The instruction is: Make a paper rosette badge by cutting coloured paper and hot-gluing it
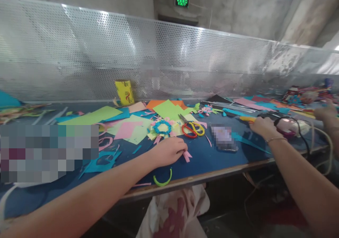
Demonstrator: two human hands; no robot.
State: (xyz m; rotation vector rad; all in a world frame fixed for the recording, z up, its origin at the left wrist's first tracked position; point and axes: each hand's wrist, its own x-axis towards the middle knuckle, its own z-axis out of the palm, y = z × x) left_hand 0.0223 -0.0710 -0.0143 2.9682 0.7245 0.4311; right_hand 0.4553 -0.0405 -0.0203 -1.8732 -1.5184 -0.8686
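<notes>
My left hand (pixel 171 151) is closed near the table's front edge, its fingers on a small pink paper strip (pixel 187 156) with a split end. Just behind it lies a paper flower (pixel 162 128) with a blue ring and pink and yellow-green petals. Red-and-yellow-handled scissors (pixel 193 128) rest to the right of the flower, blades slightly apart. Over on the right, my right hand (pixel 263 128) is closed around a slim yellow-orange tool (pixel 247 118); its kind is not clear. A phone-like object (pixel 224 137), blurred out, lies between my hands.
Coloured paper sheets (pixel 169 109) and scraps cover the blue table (pixel 212 162). A yellow packet (pixel 124 92) stands against the perforated metal screen (pixel 100 54). A second paper flower (pixel 208 109) sits farther back. Cables (pixel 307 142) and another person's hand (pixel 327 114) are at right.
</notes>
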